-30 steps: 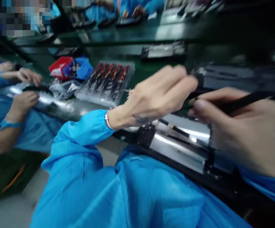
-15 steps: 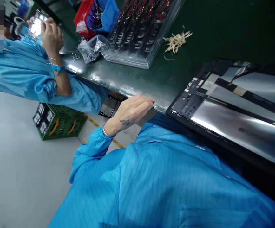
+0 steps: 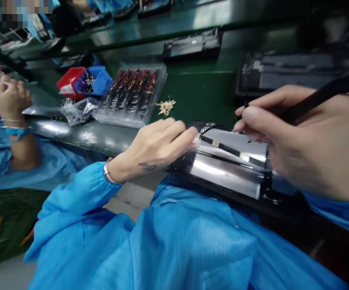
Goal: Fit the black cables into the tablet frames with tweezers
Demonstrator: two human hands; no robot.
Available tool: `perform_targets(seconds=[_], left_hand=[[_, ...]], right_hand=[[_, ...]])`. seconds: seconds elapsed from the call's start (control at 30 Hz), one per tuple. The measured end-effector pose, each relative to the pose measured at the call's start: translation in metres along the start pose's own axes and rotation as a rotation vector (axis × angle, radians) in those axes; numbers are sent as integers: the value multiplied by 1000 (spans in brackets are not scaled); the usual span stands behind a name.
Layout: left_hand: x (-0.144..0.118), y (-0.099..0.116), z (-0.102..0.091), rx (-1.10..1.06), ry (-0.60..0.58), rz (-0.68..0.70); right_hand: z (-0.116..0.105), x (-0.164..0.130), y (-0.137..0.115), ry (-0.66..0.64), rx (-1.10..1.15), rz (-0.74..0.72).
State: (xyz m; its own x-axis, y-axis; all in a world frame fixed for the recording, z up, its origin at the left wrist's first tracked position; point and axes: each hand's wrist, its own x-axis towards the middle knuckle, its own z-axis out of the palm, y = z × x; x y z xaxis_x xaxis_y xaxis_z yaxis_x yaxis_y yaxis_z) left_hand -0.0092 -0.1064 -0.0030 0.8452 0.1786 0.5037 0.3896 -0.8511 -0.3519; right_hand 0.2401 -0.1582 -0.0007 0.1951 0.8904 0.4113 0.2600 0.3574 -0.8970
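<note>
An opened tablet (image 3: 227,174), with silver battery panels and dark strips of cable, lies at the table's front edge before me. Over its left end is my left hand (image 3: 162,141), its fingers curled together. Whatever is between those fingertips is blurred and partly hidden. My right hand (image 3: 310,137) is closed around a black pen-like tool (image 3: 316,98), whose shaft slants up to the right. Its fingertips are above the upper right part of the tablet, where a small dark bit shows among them. The tool's working end is hard to make out.
Left of the tablet are thin pale strips (image 3: 166,106), a clear tray (image 3: 118,119) of red-and-black parts, a plastic bag (image 3: 79,112), a red bin (image 3: 71,82) and a blue bin (image 3: 102,80). Other devices (image 3: 192,44) lie behind. A co-worker's hand (image 3: 11,94) is far left.
The view has swung to the right and shows more of the table's back. My left hand has moved from the table edge onto the tablet. My right hand has come into view with the black tool.
</note>
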Motion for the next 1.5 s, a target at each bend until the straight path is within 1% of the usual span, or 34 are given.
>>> perform_targets(seconds=[0.07,0.1,0.13,0.2,0.27,0.3,0.37,0.47,0.53,0.63,0.67,0.73,0.8,0.9,0.97,1.03,1.1,1.2,1.3,1.43,1.5], left_hand=[[37,-2,10,78,123,32],[52,-2,15,90,150,29],[64,-2,20,80,157,13],[78,-3,28,10,129,-52],[81,-6,33,-110,96,-140],[80,-9,35,-200,100,-189],[77,-15,36,-447,118,-306],[74,-21,36,-827,105,-494],[74,-21,36,-958,86,-574],[74,-19,38,-1037,87,-620],[72,-18,39,-1044,83,-616],[67,-18,40,-1022,39,-573],[60,-20,42,-962,-49,-508],[51,-26,47,-884,-193,-438],[48,-31,51,-860,-236,-421],[50,-34,54,-846,-251,-420],[54,-35,57,-848,-272,-409],[61,-34,62,-884,-303,-358],[65,-31,70,-931,-289,-265],[64,-27,86,-918,-218,-85],[63,-26,92,-911,-230,2]], right_hand=[[2,3,0,26,12,-50],[2,4,1,31,24,-53],[2,5,3,27,35,-44],[1,6,7,18,55,-34],[-1,10,12,12,76,-16],[-2,12,14,12,72,-10],[-3,17,19,-12,18,-9],[-4,24,26,-96,-82,-36],[-3,26,29,-138,-92,-42],[-3,24,31,-132,-105,-51],[-4,23,31,-114,-117,-61],[-9,19,30,-73,-158,-81],[-19,15,30,-54,-218,-99],[-43,8,33,-132,-367,-95],[-61,3,37,-214,-451,-70],[-77,-1,42,-304,-493,8],[-90,-3,47,-393,-512,121],[-102,-4,54,-484,-547,258],[-106,-2,58,-517,-606,326],[-104,2,57,-559,-687,387],[-102,4,54,-568,-720,397]])
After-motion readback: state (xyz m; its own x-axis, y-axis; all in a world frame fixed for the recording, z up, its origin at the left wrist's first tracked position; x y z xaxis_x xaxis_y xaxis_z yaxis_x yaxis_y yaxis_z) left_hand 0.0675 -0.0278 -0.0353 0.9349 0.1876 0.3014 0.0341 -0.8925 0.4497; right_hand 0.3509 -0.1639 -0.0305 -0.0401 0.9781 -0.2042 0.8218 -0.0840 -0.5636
